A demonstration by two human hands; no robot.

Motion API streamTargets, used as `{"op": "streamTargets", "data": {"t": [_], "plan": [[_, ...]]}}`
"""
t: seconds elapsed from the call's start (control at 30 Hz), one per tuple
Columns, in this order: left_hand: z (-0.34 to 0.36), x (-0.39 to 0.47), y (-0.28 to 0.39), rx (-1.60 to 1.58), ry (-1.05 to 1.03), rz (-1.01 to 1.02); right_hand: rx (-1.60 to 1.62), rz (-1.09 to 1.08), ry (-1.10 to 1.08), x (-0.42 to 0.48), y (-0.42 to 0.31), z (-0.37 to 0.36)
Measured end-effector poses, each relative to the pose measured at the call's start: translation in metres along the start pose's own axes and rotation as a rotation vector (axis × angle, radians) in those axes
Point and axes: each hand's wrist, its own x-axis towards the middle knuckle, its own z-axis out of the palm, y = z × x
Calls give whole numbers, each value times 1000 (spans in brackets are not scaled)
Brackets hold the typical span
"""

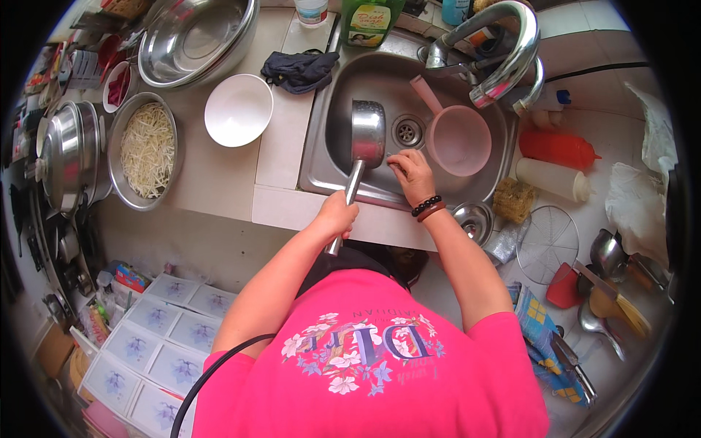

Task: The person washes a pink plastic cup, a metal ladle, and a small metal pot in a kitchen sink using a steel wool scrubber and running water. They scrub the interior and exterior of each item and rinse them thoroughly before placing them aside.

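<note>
My left hand [335, 214] grips the handle of a stainless steel saucepan [368, 131], which is tipped on its side over the left part of the sink basin [383, 74]. Just right of the pan is my right hand [412, 174], its fingertips pinched together near the drain [408, 131]; whether something small is between them cannot be told. A pink plastic dipper [460, 140] lies in the basin at the right. The chrome faucet [512, 60] arches over the sink's far right corner. No running water shows.
Left of the sink stand a white bowl [239, 110], a metal bowl of bean sprouts [147, 150] and stacked steel basins [197, 38]. A dark cloth [301, 70] lies by the rim. Squeeze bottles [556, 149], a scrubber [513, 200] and a wire skimmer [547, 245] are at the right.
</note>
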Motion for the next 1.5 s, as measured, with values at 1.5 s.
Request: {"op": "streamTargets", "data": {"t": [1.5], "plan": [[-6,0,-4,232,132,51,38,-87,-26,5,-42,44]]}}
